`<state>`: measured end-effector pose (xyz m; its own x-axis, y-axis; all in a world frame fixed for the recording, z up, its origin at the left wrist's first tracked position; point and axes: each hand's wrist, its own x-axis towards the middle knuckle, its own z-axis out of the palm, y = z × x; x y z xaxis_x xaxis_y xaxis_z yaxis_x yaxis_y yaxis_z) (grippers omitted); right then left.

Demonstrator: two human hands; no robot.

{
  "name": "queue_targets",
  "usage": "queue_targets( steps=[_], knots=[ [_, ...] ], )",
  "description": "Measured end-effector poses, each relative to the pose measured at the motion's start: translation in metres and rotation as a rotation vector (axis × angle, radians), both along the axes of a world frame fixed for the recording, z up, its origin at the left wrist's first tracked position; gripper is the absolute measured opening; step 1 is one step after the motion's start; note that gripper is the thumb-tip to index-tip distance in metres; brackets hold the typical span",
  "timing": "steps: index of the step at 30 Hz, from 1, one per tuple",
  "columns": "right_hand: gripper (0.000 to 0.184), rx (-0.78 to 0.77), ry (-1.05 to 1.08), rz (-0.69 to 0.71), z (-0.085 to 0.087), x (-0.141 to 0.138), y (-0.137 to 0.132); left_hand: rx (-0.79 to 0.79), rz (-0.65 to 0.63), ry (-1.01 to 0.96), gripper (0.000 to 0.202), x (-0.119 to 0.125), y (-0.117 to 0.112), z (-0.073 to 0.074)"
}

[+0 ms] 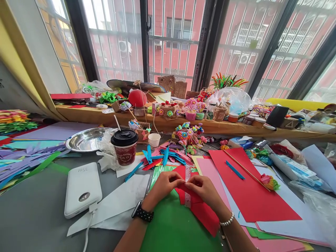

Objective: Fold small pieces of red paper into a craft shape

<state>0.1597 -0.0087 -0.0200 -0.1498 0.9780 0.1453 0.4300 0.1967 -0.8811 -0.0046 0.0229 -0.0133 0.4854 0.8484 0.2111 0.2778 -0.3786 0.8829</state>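
Green mat (174,229), one, nearest, running away between the forearms. Red paper (207,217), folded or overlapping, on the mat; long axis slanting, near end pointing toward the mat's near right corner, far end toward its far edge. Ruler (187,200), pale, lying across the red paper, long axis pointing straight away down the mat. Left hand (167,182), watch (144,212) at the wrist, and right hand (206,190), bracelet (227,219) at the wrist: both above the mat, thumbs and forefingers pinching the red paper beside the ruler, tips nearly meeting; the exact grip is hidden. Left of the mat: white paper (118,201), just beside; power bank (83,189), farther out, cable attached. Beyond the mat, to its left: lidded cup (124,150). At its far end: blue strips (165,156), in a loose heap. Right of the mat: red sheet (244,185), flat, bearing a stick (245,168) with a paper flower (270,182) at its near end.
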Motion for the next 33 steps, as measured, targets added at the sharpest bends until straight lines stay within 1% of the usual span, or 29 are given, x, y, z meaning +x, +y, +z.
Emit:
queue_targets(
  steps=[7,14,19,25,33],
  knots=[
    [0.021,-0.004,0.007,0.020,-0.0013,-0.0001,-0.0001,-0.041,-0.028,-0.007,0.023,-0.0024,0.0004,0.0009],
    [0.028,-0.003,-0.006,0.008,0.0011,-0.0015,-0.0004,0.068,-0.015,0.080,0.023,-0.0013,-0.0010,0.0015],
    [0.026,0.003,-0.018,0.011,0.0041,-0.0020,-0.0021,0.110,-0.008,0.127,0.025,-0.0020,-0.0007,0.0007],
    [0.025,0.025,-0.015,-0.001,0.0041,-0.0025,-0.0025,0.105,0.001,0.117,0.024,-0.0022,0.0004,0.0003],
    [0.024,0.018,-0.014,-0.009,0.0040,-0.0020,-0.0023,0.104,0.022,0.107,0.030,-0.0012,0.0001,0.0005]
  ],
)
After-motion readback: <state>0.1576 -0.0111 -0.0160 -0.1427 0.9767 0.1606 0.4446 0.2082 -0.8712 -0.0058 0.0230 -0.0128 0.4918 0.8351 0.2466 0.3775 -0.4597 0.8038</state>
